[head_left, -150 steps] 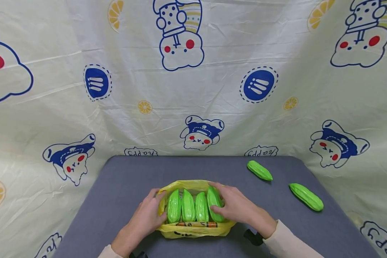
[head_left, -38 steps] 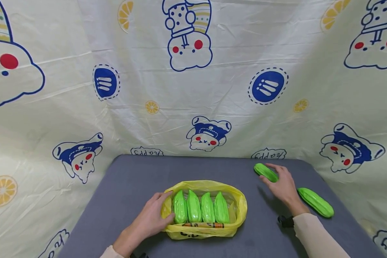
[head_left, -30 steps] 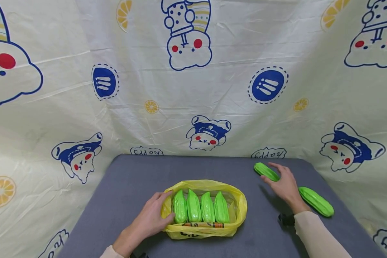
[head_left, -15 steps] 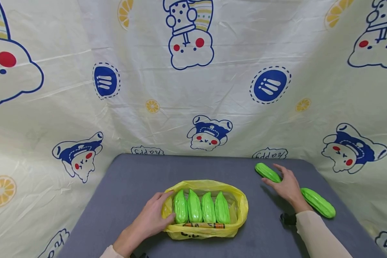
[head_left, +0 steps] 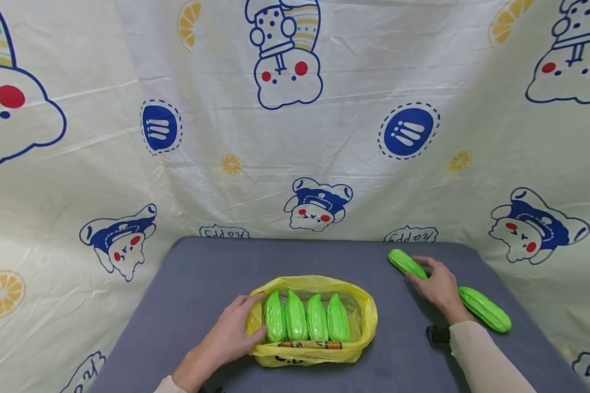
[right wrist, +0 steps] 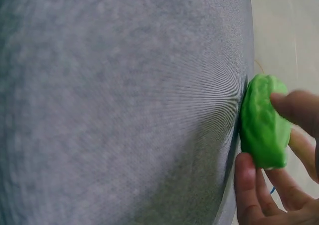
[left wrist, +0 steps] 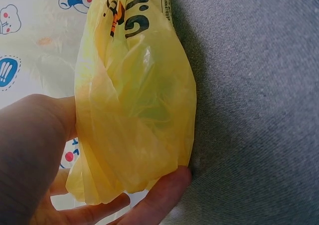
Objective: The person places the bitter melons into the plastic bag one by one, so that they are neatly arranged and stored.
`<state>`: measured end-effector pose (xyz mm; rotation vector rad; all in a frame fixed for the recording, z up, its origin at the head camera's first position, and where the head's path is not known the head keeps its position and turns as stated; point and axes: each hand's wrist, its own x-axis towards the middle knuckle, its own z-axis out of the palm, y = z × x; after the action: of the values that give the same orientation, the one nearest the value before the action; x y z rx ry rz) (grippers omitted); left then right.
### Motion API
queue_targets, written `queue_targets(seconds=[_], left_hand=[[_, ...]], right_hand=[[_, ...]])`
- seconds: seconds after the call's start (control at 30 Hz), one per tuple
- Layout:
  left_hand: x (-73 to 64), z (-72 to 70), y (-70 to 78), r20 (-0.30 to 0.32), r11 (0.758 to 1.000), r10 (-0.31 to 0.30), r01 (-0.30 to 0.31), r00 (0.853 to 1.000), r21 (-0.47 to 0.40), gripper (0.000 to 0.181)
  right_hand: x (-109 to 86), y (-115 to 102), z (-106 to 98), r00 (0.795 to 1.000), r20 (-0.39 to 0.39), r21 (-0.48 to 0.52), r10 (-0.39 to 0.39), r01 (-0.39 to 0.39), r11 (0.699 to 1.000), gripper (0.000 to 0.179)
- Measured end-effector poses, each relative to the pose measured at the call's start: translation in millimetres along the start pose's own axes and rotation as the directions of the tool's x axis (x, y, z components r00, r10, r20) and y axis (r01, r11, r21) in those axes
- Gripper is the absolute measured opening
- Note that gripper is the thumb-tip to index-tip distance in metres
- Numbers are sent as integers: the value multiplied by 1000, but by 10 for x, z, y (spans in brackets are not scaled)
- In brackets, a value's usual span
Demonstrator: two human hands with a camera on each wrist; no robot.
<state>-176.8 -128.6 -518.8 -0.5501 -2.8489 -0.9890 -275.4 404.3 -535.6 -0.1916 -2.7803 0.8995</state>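
Observation:
A yellow plastic bag (head_left: 368, 322) stands with its mouth spread wide, and several green ridged bitter melons (head_left: 296, 316) lie side by side in it. My left hand (head_left: 233, 327) holds the bag's left side, thumb at the near rim and fingers at the far one; in the left wrist view its fingers (left wrist: 164, 192) lie against the yellow plastic. At the far right of the table, my right hand (head_left: 438, 286) has thumb and fingers round the near end of another bitter melon (head_left: 403, 261). The right wrist view shows that bitter melon (right wrist: 264, 125) between thumb and fingertips, low at the table.
One more bitter melon (head_left: 485, 309) lies on the grey table (head_left: 201, 273) just right of my right wrist. A patterned white curtain (head_left: 334, 136) hangs behind the table's far edge and along its sides.
My right hand has left the bag's right side and reached the far bitter melon; in the last second its thumb and fingers have closed in on it. My left hand stays at the bag.

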Motion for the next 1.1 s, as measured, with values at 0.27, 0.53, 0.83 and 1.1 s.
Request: queue_targets(seconds=[0.27,0.53,0.83,1.1], left_hand=[[0,-8,5,-12,1000,10,-10,1000,7,74],[5,-14,-3,-13,1000,16,-16,1000,10,75],[-3,3,-12,-8,1000,13,-13,1000,6,75],[5,-4,1,-10,1000,19,-19,1000,8,75]], right_hand=[[9,18,22,998,-66,16,23,-22,1000,54],[-23,15,1,996,-86,25,34,-32,999,54],[-66,54,-18,995,-94,44,25,-21,999,53],[39,283,-25,992,-125,116,-20,35,993,60]])
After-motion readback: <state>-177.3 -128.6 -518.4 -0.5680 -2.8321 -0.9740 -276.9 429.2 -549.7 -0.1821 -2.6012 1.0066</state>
